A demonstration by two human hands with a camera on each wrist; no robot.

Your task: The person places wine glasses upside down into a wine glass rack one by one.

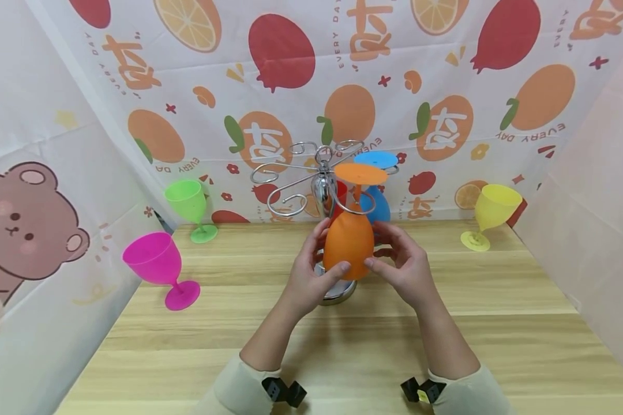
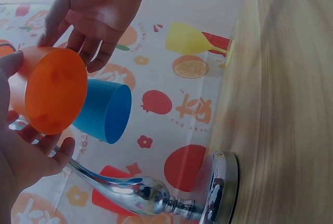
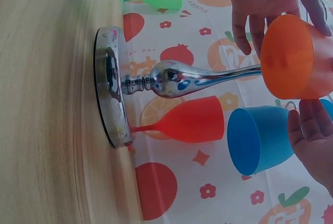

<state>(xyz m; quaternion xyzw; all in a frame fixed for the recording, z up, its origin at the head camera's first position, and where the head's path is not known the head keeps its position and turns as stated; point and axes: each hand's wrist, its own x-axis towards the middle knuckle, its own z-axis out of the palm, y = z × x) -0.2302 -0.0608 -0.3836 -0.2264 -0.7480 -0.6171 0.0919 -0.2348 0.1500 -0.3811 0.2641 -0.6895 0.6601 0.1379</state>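
An orange goblet [image 1: 350, 245] hangs upside down at a front curled arm of a chrome goblet rack [image 1: 323, 190], its foot above the wire and its bowl below. My left hand [image 1: 311, 274] holds the bowl from the left, thumb in front. From the right, my right hand [image 1: 407, 268] holds the same bowl with thumb and curled fingers. Just behind, a blue goblet [image 3: 260, 140] is also upside down on the rack. A red goblet [image 3: 192, 120] stands upright behind the rack's round base [image 3: 112, 86], largely hidden in the head view.
On the wooden table [image 1: 228, 340], a magenta goblet [image 1: 156, 259] and a green goblet [image 1: 187, 202] stand at the left. A yellow goblet [image 1: 495, 207] stands at the back right. Fruit-printed cloth [image 1: 301, 104] hangs behind the table, with more cloth at both sides.
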